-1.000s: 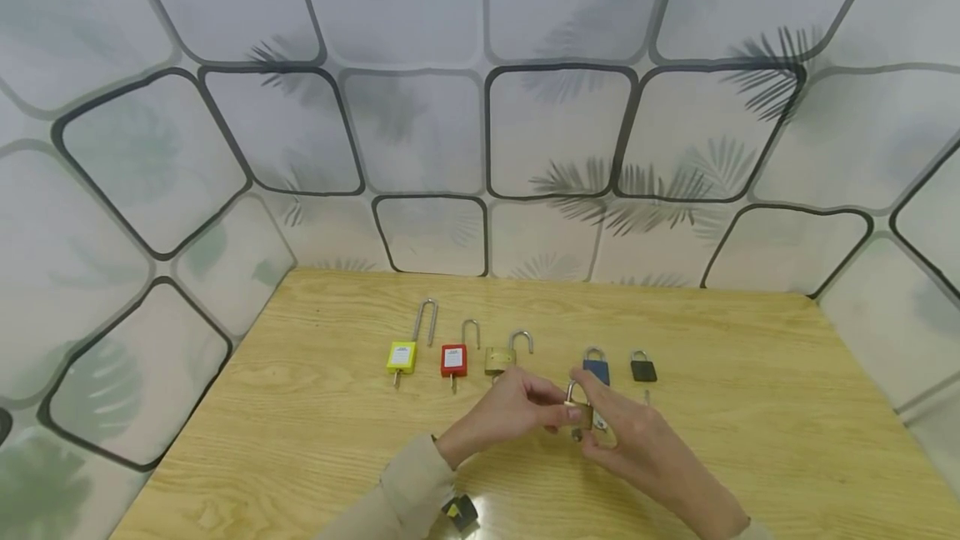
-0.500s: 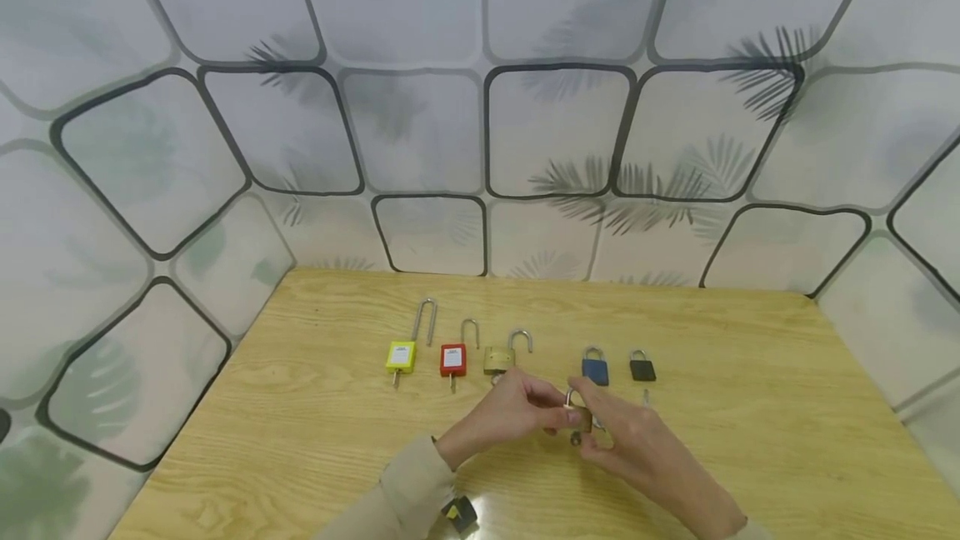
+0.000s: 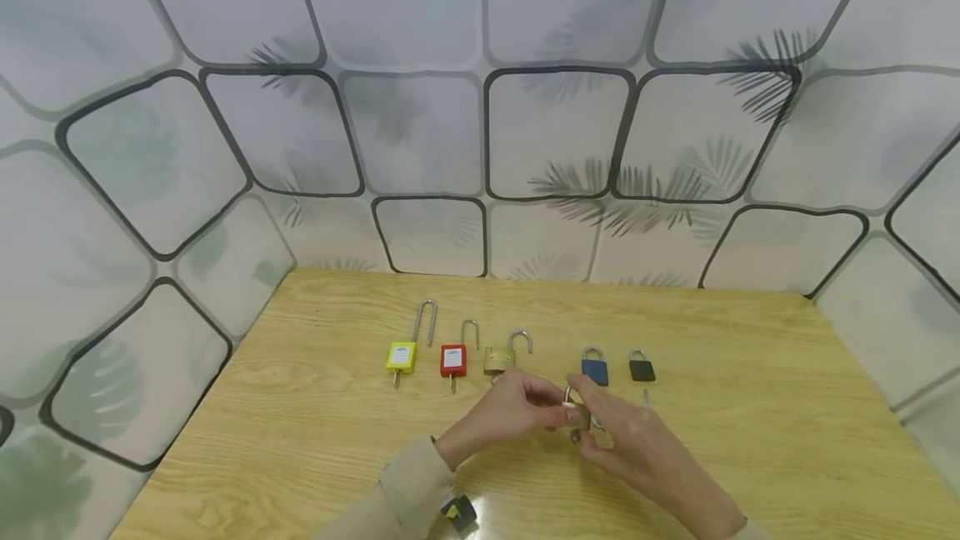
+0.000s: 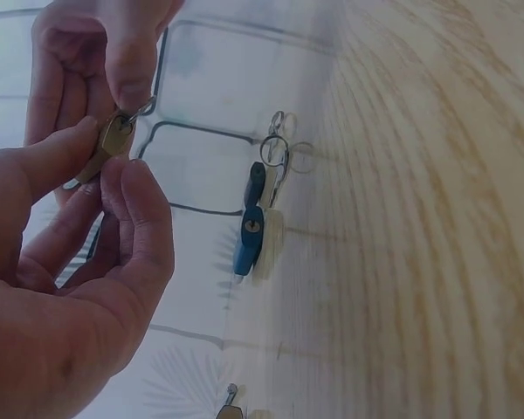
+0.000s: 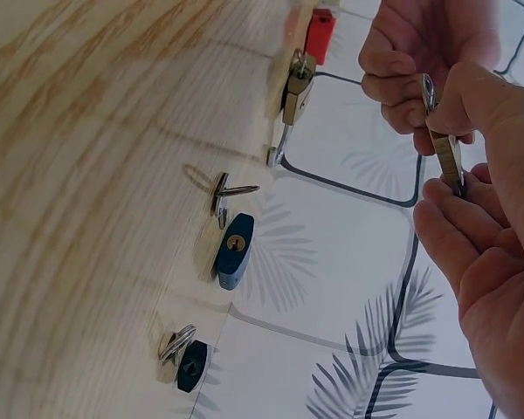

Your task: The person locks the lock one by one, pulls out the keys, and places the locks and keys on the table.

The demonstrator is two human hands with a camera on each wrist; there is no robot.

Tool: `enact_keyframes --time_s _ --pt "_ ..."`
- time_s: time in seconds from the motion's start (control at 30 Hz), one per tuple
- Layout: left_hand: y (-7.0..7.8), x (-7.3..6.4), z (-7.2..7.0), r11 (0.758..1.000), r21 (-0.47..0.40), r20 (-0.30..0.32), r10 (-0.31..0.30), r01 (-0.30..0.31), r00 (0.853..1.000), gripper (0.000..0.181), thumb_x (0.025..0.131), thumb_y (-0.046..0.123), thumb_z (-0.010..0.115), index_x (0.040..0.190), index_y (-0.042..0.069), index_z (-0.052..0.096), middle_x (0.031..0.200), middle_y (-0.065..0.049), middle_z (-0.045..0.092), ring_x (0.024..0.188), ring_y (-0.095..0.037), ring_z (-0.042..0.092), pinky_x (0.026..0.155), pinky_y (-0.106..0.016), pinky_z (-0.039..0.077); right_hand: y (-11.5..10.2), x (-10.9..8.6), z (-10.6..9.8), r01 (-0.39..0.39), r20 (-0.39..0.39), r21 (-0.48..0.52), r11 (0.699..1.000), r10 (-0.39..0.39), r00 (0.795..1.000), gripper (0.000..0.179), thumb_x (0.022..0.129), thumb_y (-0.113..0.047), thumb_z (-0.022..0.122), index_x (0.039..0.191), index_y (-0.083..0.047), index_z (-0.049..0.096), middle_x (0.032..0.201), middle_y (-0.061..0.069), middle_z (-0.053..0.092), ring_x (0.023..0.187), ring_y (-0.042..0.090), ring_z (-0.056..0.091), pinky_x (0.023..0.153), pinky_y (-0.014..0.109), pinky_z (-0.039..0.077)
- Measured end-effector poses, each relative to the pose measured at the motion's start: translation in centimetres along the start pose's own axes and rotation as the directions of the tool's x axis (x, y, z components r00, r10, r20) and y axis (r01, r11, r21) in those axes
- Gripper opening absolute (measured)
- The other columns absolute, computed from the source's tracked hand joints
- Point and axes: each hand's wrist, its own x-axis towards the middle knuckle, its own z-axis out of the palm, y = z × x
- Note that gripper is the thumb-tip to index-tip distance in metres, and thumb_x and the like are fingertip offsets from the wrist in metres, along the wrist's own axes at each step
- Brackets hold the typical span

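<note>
The left hand (image 3: 517, 407) reaches in from the lower left, wrist bent, its thumb and fingers pinching the body of a small brass padlock (image 3: 582, 418), held up above the bench (image 3: 735, 448). The right hand (image 3: 633, 432) comes from the lower right and spans the same padlock, fingertips by the shackle and thumb at the key end, where a key ring (image 5: 428, 91) shows. Right fingertips partly cover the shackle, so I cannot tell whether it is latched.

Just beyond the right hand lies a blue padlock (image 3: 595, 371); its keys are largely masked by that hand in the head view. A black padlock (image 3: 641, 370) lies to its right. Near the left hand lies a second brass padlock (image 3: 498, 359), its lower end partly hidden by the knuckles. Farther left are a red padlock (image 3: 453, 361) and a yellow padlock (image 3: 401, 357); these last three have shackles free at one end. Beside the left sleeve (image 3: 412, 482), a dark object (image 3: 461, 513) with a yellow patch is hard to identify. The right sleeve is cut off by the lower edge.
</note>
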Motion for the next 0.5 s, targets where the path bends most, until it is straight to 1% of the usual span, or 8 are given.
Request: enact_keyframes --time_s 0.1,0.17,0.23,0.3,0.37,0.43,0.5 --pt "-0.11 0.0 -0.01 1.0 0.001 -0.007 0.001 -0.001 1.0 0.013 0.089 0.021 0.079 0.099 0.013 0.081 0.09 -0.001 0.08 0.074 -0.008 0.07 0.07 -0.033 0.06 -0.06 -0.02 0.03 0.001 -0.001 -0.008 1.0 -0.001 1.0 0.083 0.065 0.007 0.081 0.143 0.004 0.052 0.123 0.02 0.073 0.075 0.001 0.06 0.066 0.006 0.05" --pt "-0.14 -0.01 -0.06 1.0 0.003 -0.008 0.004 -0.004 1.0 0.013 0.09 0.022 0.079 0.1 0.013 0.08 0.091 -0.001 0.08 0.074 -0.009 0.07 0.071 -0.034 0.061 -0.08 -0.03 0.05 0.005 -0.005 -0.008 1.0 -0.005 1.0 0.087 0.065 0.007 0.081 0.146 0.004 0.05 0.126 0.022 0.071 0.072 -0.001 0.056 0.065 0.004 0.048" --pt "-0.16 -0.01 -0.15 1.0 0.005 -0.009 0.006 -0.005 1.0 0.013 0.09 0.022 0.079 0.1 0.014 0.08 0.091 -0.001 0.08 0.075 -0.01 0.071 0.071 -0.035 0.061 -0.08 -0.04 0.09 0.007 -0.013 -0.003 1.0 -0.007 1.0 0.091 0.065 0.007 0.081 0.149 0.003 0.047 0.128 0.024 0.069 0.067 -0.006 0.049 0.062 0.002 0.044" --pt "-0.17 -0.01 -0.23 1.0 0.006 -0.01 0.008 -0.008 1.0 0.014 0.09 0.023 0.079 0.099 0.014 0.08 0.092 0.0 0.08 0.076 -0.013 0.072 0.072 -0.036 0.061 -0.05 -0.07 0.12 0.008 -0.019 0.005 1.0 -0.008 1.0 0.093 0.065 0.007 0.08 0.151 0.003 0.045 0.131 0.025 0.067 0.062 -0.009 0.037 0.057 0.0 0.037" --pt "-0.21 -0.01 -0.29 1.0 0.007 -0.014 0.008 -0.008 1.0 0.013 0.09 0.023 0.079 0.099 0.014 0.08 0.092 0.0 0.08 0.078 -0.016 0.073 0.072 -0.036 0.061 0.0 -0.11 0.16 0.006 -0.023 0.011 1.0 -0.006 1.0 0.094 0.065 0.007 0.079 0.152 0.002 0.043 0.132 0.026 0.067 0.06 -0.012 0.029 0.055 0.0 0.034" --pt "-0.26 -0.05 -0.31 1.0 0.0 -0.021 0.008 -0.008 1.0 0.014 0.089 0.023 0.079 0.099 0.013 0.08 0.091 -0.001 0.08 0.079 -0.02 0.074 0.071 -0.036 0.061 0.05 -0.16 0.19 0.007 -0.024 0.013 1.0 -0.006 1.0 0.092 0.067 0.005 0.08 0.152 0.003 0.043 0.132 0.026 0.066 0.06 -0.012 0.029 0.056 0.0 0.036" --pt "-0.36 -0.09 -0.31 1.0 -0.005 -0.025 0.006 -0.006 1.0 0.014 0.09 0.023 0.079 0.099 0.013 0.08 0.091 -0.001 0.08 0.081 -0.023 0.074 0.071 -0.036 0.061 0.09 -0.26 0.22 0.01 -0.023 0.019 1.0 -0.01 1.0 0.086 0.074 0.002 0.079 0.151 0.005 0.043 0.132 0.026 0.066 0.061 -0.011 0.033 0.058 0.001 0.039"
